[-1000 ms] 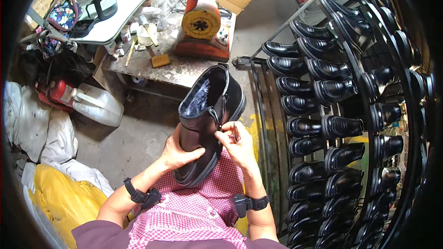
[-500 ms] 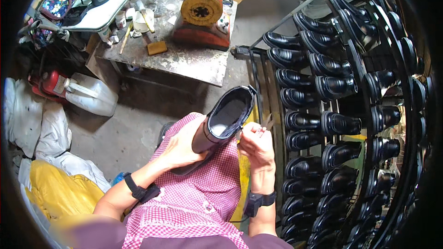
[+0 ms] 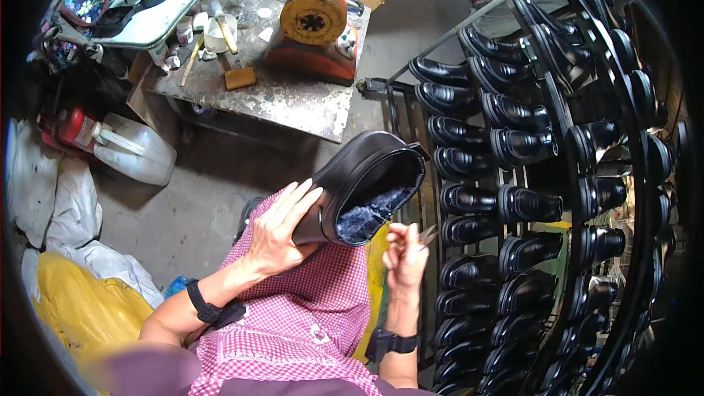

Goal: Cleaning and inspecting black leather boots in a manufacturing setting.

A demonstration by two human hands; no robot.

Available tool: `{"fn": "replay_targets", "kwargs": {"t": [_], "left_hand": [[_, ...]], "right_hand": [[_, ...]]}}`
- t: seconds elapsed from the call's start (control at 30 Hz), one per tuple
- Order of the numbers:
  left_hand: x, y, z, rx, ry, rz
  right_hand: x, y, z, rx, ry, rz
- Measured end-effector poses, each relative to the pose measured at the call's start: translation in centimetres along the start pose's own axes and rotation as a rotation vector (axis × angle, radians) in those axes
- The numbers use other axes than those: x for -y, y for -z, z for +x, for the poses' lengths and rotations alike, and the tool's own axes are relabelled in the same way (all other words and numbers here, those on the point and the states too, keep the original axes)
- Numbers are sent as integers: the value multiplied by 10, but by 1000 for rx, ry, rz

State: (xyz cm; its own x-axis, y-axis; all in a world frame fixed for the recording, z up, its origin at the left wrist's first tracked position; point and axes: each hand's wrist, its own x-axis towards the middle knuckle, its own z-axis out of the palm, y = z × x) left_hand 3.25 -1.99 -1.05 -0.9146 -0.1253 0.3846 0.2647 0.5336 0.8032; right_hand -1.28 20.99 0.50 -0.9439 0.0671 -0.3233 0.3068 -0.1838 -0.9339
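Note:
A black leather ankle boot (image 3: 334, 183) is held above my lap, tilted so that its opening faces the right and towards me. Dark, fuzzy lining shows inside. My left hand (image 3: 279, 231) grips the boot's left side, fingers laid along the leather and thumb underneath. Close to the near right rim of the opening is my right hand (image 3: 403, 257), fingers curled. From it stick out the pointed metal blades of what look like small scissors (image 3: 428, 235). The right fingertips are by the rim; whether they touch it or hold a thread I cannot tell.
A rack (image 3: 568, 125) with rows of black boots stands close on the right. Ahead is a worn workbench (image 3: 308, 114) with an orange machine (image 3: 312, 22), a yellow-brown block (image 3: 240, 78) and brushes. On the left are a white jug (image 3: 136, 150) and a yellow sack (image 3: 77, 297).
My left hand has raised and turned the boot, so more of its lining shows. My right hand has moved slightly down, with the scissors' blades now pointing more to the right. The view has shifted slightly.

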Motion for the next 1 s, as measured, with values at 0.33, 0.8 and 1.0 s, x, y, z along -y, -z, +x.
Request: {"fn": "replay_targets", "kwargs": {"t": [0.33,0.8,1.0], "left_hand": [[-25,-13,34,-108,445,-595],[-41,-23,60,17,529,-447],[-56,1,61,49,133,-793]], "right_hand": [[-35,-36,-36,325,174,-150],[-6,-64,-31,83,447,-324],[7,-27,-21,87,-119,575]]}}
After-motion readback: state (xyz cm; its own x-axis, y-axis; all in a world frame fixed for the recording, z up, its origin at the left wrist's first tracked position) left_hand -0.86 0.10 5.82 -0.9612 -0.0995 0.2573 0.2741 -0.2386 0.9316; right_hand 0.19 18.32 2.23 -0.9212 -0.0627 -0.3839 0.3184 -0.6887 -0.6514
